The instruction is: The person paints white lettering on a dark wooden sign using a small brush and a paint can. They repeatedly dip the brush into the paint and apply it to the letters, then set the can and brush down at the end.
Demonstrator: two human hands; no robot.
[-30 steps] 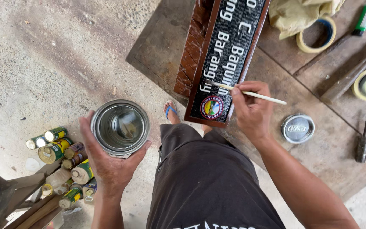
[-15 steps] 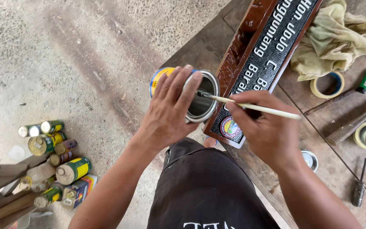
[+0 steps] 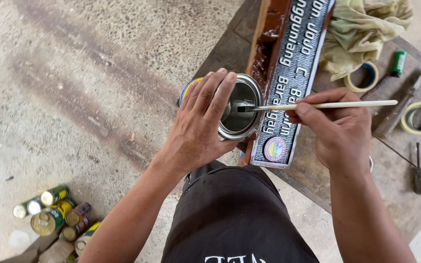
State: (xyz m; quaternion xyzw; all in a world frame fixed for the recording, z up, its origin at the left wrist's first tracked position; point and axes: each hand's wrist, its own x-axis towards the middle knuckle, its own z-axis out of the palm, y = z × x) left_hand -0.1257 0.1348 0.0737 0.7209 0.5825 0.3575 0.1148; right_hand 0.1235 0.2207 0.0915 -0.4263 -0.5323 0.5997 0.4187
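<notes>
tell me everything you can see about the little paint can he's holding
The paint can is a small round metal tin, open, with a shiny silvery rim and a dark, greyish inside. Its outer wall shows a blue and yellow label. The left hand grips it from the side, tilted towards the camera, above the floor beside the bench. The brush in the right hand dips its dark tip inside.

A crumpled yellowish rag (image 3: 361,29) lies on the tabletop (image 3: 395,180) beyond the right hand (image 3: 339,129), with a green lighter (image 3: 398,63) and two rolls of tape (image 3: 361,78) (image 3: 420,117) near it. A cluster of small tins (image 3: 57,219) stands on the concrete floor (image 3: 74,87), well apart from the left hand (image 3: 198,124).
</notes>
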